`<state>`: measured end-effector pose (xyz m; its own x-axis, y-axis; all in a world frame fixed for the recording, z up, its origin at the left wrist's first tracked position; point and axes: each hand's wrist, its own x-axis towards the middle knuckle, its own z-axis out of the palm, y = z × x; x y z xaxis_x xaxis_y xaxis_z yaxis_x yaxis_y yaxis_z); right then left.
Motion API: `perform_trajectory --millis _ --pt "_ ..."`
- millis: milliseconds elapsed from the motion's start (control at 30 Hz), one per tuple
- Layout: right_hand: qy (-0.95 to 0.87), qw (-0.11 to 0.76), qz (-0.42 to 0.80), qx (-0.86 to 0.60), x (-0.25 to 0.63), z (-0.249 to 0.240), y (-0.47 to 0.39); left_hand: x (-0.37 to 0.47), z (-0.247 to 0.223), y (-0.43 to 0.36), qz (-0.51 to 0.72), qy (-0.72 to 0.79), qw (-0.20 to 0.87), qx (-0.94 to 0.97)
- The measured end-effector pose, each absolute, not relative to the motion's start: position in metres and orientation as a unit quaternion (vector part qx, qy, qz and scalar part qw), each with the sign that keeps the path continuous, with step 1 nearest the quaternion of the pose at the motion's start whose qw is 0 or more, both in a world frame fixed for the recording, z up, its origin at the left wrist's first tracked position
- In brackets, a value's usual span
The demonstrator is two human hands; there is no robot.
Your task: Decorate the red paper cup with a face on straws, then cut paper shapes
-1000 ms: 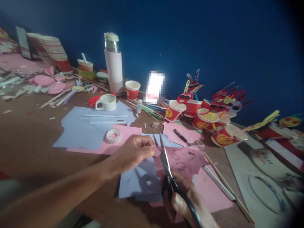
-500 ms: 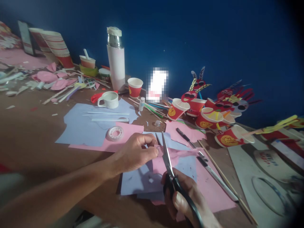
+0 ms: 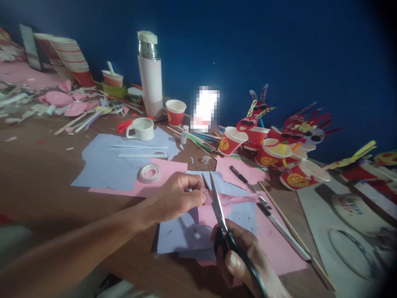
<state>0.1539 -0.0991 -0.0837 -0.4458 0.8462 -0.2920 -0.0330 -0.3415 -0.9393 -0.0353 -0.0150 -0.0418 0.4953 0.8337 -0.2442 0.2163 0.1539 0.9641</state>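
Pinched between the thumb and fingers of my left hand [image 3: 178, 196] is the end of a narrow pink paper piece [image 3: 231, 199], which stretches out to the right. My right hand [image 3: 243, 246] grips black-handled scissors [image 3: 219, 203], their blades pointing up and slightly apart across the pink paper by my left fingertips. Beneath both hands lie blue paper sheets [image 3: 172, 238] and more pink paper [image 3: 279, 252]. To the right of the scissors rest a white pen [image 3: 288, 236], a black pen [image 3: 238, 174] and a thin wooden stick [image 3: 288, 223].
A tape roll [image 3: 149, 173], a white cup with a handle [image 3: 142, 129] and a tall flask [image 3: 151, 82] stand beyond my left hand. Decorated red paper cups [image 3: 232, 140] line the back right. Pink scraps [image 3: 56, 99] and stacked cups [image 3: 72, 62] are at the left.
The view has shifted very slightly. My hands, the scissors and the pink paper keep nearly the same positions.
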Motion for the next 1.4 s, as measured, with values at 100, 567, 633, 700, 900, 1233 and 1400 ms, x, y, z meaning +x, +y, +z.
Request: perform_trajectory --millis 100,567,633,700,900,1233,1400 --pt "-0.475 0.319 0.708 -0.413 0.1544 -0.0854 -0.0992 -0.0355 -0.0424 -0.0145 0.249 0.435 0.619 0.604" --pt "-0.465 0.319 0.719 -0.407 0.1525 -0.0828 -0.0999 -0.0352 -0.0411 -0.0119 0.246 0.441 0.613 0.608" --pt "-0.465 0.318 0.717 -0.412 0.1526 -0.0826 -0.1 -0.0353 -0.0408 -0.012 0.248 0.439 0.612 0.609" --pt "-0.467 0.316 0.715 -0.414 0.1531 -0.0826 -0.0997 -0.0355 -0.041 -0.0121 0.247 0.441 0.609 0.611" --pt "-0.474 0.309 0.701 -0.434 0.1538 -0.0841 -0.0981 -0.0363 -0.0427 -0.0121 0.241 0.429 0.615 0.617" --pt "-0.473 0.312 0.705 -0.427 0.1528 -0.0817 -0.098 -0.0332 -0.0429 -0.0144 0.256 0.422 0.634 0.596" --pt "-0.479 0.308 0.712 -0.412 0.1544 -0.081 -0.0974 -0.0339 -0.0442 -0.0136 0.248 0.416 0.667 0.566"
